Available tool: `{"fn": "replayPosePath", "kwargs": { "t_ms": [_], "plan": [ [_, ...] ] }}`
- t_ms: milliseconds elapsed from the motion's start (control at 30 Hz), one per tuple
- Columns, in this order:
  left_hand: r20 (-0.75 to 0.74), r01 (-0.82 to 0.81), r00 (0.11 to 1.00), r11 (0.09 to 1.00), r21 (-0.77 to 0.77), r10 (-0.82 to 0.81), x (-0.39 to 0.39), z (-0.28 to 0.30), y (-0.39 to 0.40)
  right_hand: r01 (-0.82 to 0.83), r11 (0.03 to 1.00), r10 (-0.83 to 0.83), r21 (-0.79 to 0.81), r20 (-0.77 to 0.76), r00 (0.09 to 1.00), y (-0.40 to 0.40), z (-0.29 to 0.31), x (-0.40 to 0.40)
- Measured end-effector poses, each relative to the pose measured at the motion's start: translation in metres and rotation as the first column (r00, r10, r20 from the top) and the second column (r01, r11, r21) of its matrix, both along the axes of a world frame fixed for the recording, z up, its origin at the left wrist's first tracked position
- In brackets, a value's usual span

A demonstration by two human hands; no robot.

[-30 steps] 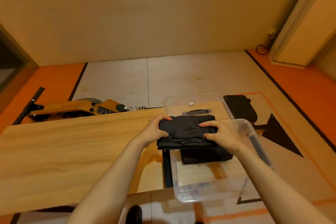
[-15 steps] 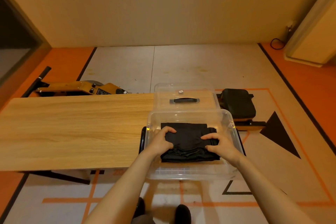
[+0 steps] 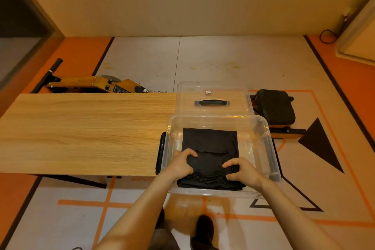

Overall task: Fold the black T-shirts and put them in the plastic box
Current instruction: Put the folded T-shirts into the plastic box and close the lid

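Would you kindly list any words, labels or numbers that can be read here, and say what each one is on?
None can be read with certainty.
Orange lettering on the floor under the table edge: partly hidden and blurred, unreadable.
Black label on the orange machine behind the wooden table: too small to read.
Small white sticker on the clear lid: too small to read.

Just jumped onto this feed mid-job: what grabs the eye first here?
Both hands, left hand and right hand, grip a folded black T-shirt inside the clear plastic box at the wooden table's right end. The box's lid lies just behind it.
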State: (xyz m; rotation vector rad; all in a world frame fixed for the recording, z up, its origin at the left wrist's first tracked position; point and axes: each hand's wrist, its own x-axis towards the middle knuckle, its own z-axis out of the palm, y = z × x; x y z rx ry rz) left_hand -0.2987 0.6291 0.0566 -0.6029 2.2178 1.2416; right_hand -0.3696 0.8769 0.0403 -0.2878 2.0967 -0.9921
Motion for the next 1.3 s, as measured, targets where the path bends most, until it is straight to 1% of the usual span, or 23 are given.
{"fn": "replayPosePath", "kwargs": {
  "t_ms": [200, 267, 400, 500, 567, 633, 700, 767, 833, 867, 933, 1000, 1067, 1133, 1200, 1300],
  "plan": [
    [-0.004, 0.064, 0.998, 0.988, -0.142, -0.066, 0.001, -0.008, 0.007, -0.062, 0.994, 0.064, 0.087, -0.017, 0.998, -0.002, -0.013, -0.001],
    [-0.012, 0.078, 0.997, 0.979, -0.187, -0.082, 0.003, -0.012, 0.009, -0.053, 0.992, 0.057, 0.113, -0.032, 0.998, -0.003, -0.014, -0.001],
    [-0.029, 0.095, 0.994, 0.965, -0.243, -0.105, 0.008, -0.017, 0.011, -0.039, 0.992, 0.043, 0.123, -0.033, 0.999, -0.005, -0.009, 0.001],
    [-0.011, 0.111, 0.993, 0.959, -0.261, -0.118, 0.006, -0.016, 0.009, -0.055, 0.994, 0.054, 0.097, 0.011, 0.998, -0.004, -0.004, -0.001],
    [-0.01, 0.125, 0.991, 0.95, -0.287, -0.133, 0.004, -0.014, 0.009, -0.038, 0.994, 0.036, 0.101, 0.026, 0.999, -0.002, 0.001, -0.005],
    [-0.041, 0.116, 0.99, 0.935, -0.335, -0.138, 0.003, -0.011, 0.01, 0.025, 0.993, -0.021, 0.12, -0.035, 0.999, 0.0, 0.007, -0.01],
    [-0.114, 0.1, 0.979, 0.888, -0.449, -0.168, 0.003, -0.005, 0.013, 0.08, 0.98, -0.05, 0.182, -0.163, 0.985, 0.0, 0.011, -0.015],
    [-0.2, 0.079, 0.952, 0.819, -0.568, -0.23, 0.002, 0.001, 0.016, 0.114, 0.954, -0.015, 0.279, -0.336, 0.942, -0.004, 0.017, -0.017],
    [-0.245, 0.095, 0.917, 0.768, -0.633, -0.315, -0.001, 0.004, 0.019, 0.107, 0.945, 0.066, 0.308, -0.502, 0.862, -0.01, 0.02, -0.016],
    [-0.237, 0.132, 0.902, 0.752, -0.645, -0.361, -0.003, 0.003, 0.02, 0.063, 0.944, 0.125, 0.323, -0.529, 0.839, -0.013, 0.018, -0.016],
    [-0.156, 0.26, 0.874, 0.714, -0.65, -0.46, -0.008, 0.001, 0.019, -0.081, 0.916, 0.279, 0.393, -0.478, 0.833, -0.018, 0.014, -0.013],
    [-0.041, 0.41, 0.828, 0.655, -0.635, -0.559, -0.014, -0.003, 0.016, -0.201, 0.858, 0.417, 0.472, -0.411, 0.811, -0.023, 0.008, -0.011],
    [0.055, 0.526, 0.772, 0.588, -0.614, -0.634, -0.019, -0.007, 0.012, -0.271, 0.801, 0.509, 0.534, -0.368, 0.778, -0.025, -0.001, -0.01],
    [0.123, 0.602, 0.725, 0.538, -0.589, -0.677, -0.023, -0.011, 0.01, -0.319, 0.74, 0.58, 0.592, -0.323, 0.748, -0.024, -0.007, -0.01],
    [0.172, 0.651, 0.696, 0.511, -0.561, -0.697, -0.026, -0.014, 0.007, -0.35, 0.699, 0.629, 0.624, -0.303, 0.716, -0.02, -0.015, -0.011],
    [0.216, 0.695, 0.674, 0.508, -0.509, -0.706, -0.03, -0.017, 0.005, -0.374, 0.685, 0.653, 0.626, -0.299, 0.696, -0.011, -0.021, -0.014]
  ]
}}
